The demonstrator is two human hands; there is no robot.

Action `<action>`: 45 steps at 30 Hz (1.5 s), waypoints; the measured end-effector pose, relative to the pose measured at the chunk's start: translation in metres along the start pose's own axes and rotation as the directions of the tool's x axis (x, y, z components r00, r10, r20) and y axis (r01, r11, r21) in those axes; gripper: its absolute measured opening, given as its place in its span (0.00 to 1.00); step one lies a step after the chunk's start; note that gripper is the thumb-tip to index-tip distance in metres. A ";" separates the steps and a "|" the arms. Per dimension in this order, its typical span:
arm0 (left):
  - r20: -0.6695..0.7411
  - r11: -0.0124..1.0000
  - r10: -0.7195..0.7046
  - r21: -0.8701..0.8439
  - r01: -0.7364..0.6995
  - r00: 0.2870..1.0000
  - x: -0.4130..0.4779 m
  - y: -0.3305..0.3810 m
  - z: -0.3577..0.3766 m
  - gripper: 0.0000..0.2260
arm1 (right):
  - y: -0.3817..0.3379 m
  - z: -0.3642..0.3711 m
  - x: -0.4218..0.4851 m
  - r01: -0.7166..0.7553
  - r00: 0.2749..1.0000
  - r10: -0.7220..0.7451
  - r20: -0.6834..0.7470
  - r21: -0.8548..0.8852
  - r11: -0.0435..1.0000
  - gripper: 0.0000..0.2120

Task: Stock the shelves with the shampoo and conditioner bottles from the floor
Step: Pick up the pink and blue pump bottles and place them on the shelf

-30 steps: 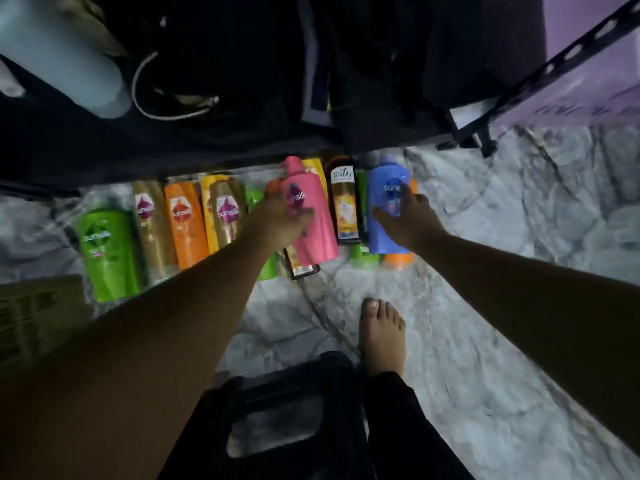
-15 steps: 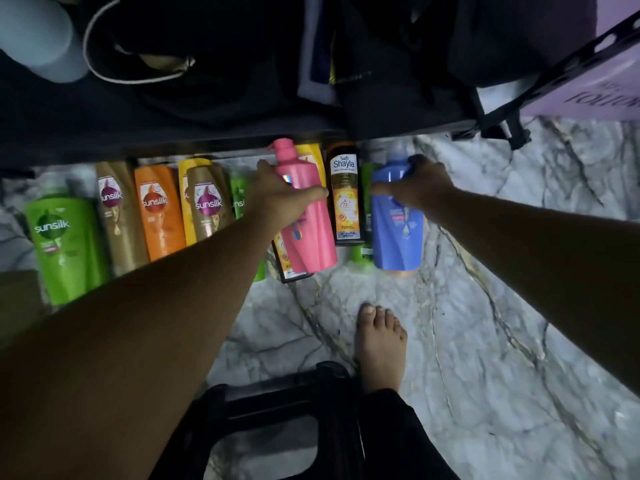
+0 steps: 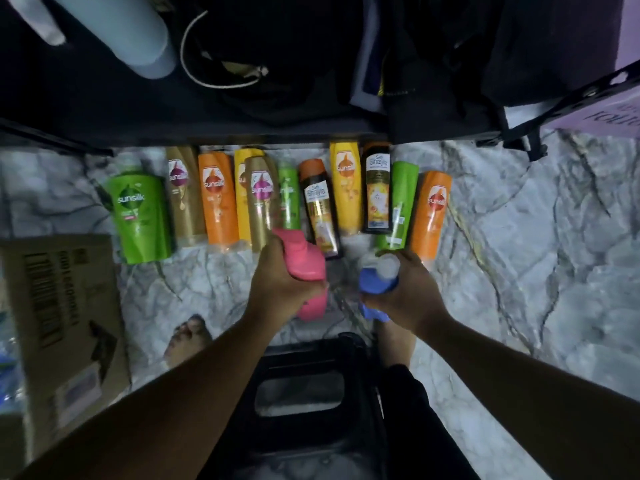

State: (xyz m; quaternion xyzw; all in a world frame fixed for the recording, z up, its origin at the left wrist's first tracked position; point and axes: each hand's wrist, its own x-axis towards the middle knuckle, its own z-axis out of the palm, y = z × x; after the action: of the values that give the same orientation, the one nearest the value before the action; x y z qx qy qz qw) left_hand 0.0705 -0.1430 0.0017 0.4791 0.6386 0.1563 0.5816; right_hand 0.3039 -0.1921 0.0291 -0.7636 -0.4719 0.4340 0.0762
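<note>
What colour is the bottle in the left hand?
Pink: the left hand grips the pink bottle; head view shows it.

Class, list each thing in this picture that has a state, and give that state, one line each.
Pink bottle: gripped by the left hand, off the floor.
Blue bottle: gripped by the right hand, off the floor.
Large green bottle: lying on the floor, untouched.
Rightmost orange bottle: lying flat, untouched.

Single head-worn wide-angle view, looking steeply down, marble floor (image 3: pixel 519 271) close below
</note>
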 end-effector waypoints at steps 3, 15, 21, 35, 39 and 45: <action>-0.099 0.998 -0.031 0.058 0.037 0.995 -0.013 -0.033 -0.012 0.31 | -0.007 0.035 -0.016 -0.025 0.995 0.031 0.093 -0.062 0.998 0.31; -0.018 0.975 0.136 0.178 -0.131 0.990 -0.053 -0.077 -0.052 0.35 | -0.050 0.092 -0.034 0.166 0.979 -0.159 0.127 -0.040 0.985 0.32; 0.230 0.925 0.123 0.326 -0.195 0.965 -0.032 -0.081 -0.079 0.42 | -0.046 0.062 -0.028 0.381 0.860 -0.180 0.477 -0.366 0.849 0.40; 0.482 0.847 0.174 0.371 -0.380 0.859 0.001 -0.079 -0.102 0.40 | -0.041 0.072 -0.011 0.415 0.869 -0.255 0.423 -0.344 0.842 0.34; 0.451 0.872 0.141 0.364 -0.326 0.881 -0.002 -0.079 -0.100 0.39 | -0.036 0.075 -0.018 0.418 0.878 -0.287 0.382 -0.323 0.849 0.35; 0.372 0.952 0.080 0.247 -0.181 0.925 -0.030 -0.052 -0.100 0.35 | -0.057 0.056 -0.024 0.394 0.881 -0.251 0.402 -0.328 0.859 0.31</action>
State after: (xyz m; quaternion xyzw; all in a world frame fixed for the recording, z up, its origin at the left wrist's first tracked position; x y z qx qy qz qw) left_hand -0.0451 -0.1567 0.0077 0.6178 0.5039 0.0144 0.6035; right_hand 0.2211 -0.1967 0.0389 -0.5833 -0.6793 0.4356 -0.0928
